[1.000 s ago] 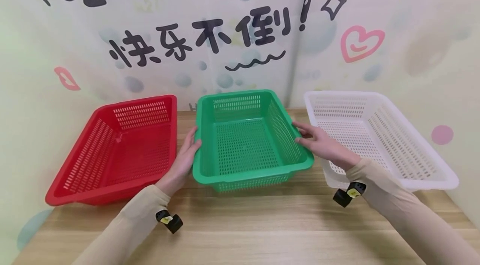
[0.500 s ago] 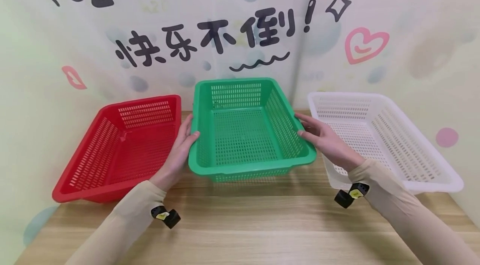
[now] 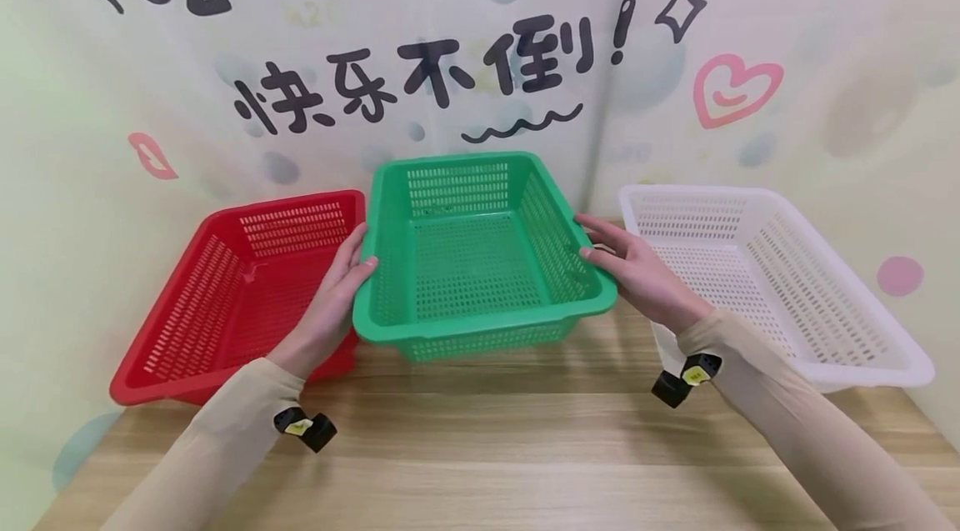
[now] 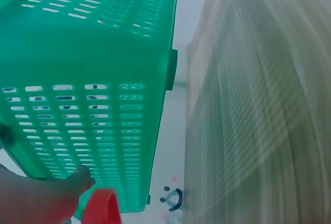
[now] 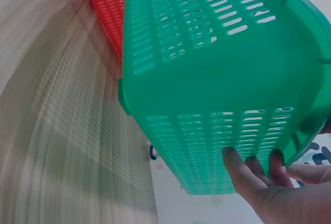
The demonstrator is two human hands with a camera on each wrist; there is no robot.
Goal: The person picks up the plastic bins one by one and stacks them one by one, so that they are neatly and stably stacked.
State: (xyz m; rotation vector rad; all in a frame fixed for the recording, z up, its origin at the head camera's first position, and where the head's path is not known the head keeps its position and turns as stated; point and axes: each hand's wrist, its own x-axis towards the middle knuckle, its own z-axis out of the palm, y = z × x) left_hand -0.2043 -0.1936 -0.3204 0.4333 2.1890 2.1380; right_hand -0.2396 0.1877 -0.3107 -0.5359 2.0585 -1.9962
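Observation:
A green slotted plastic basket [image 3: 472, 264] hangs above the table between my two hands; both wrist views show a gap under its base. My left hand [image 3: 324, 302] grips the left rim, its thumb lying on top. On the opposite rim my right hand [image 3: 643, 271] holds on, thumb over the edge. In the right wrist view several fingers [image 5: 243, 175] curl under the rim against the slotted side wall. The left wrist view shows part of the left hand [image 4: 46, 195] at the basket wall; the rest of it is cut off. Nothing is visible inside the basket.
A red basket [image 3: 168, 323] stands at the left, partly behind my left hand. At the right is a white basket [image 3: 847, 302], partly covered by my right forearm. The wooden table [image 3: 480, 439] meets a printed wall cloth [image 3: 420, 127] at the back.
Both hands have raised the green basket off the table, then carried it slightly left toward the red one. The red and white baskets stay in place; the head view has shifted a little.

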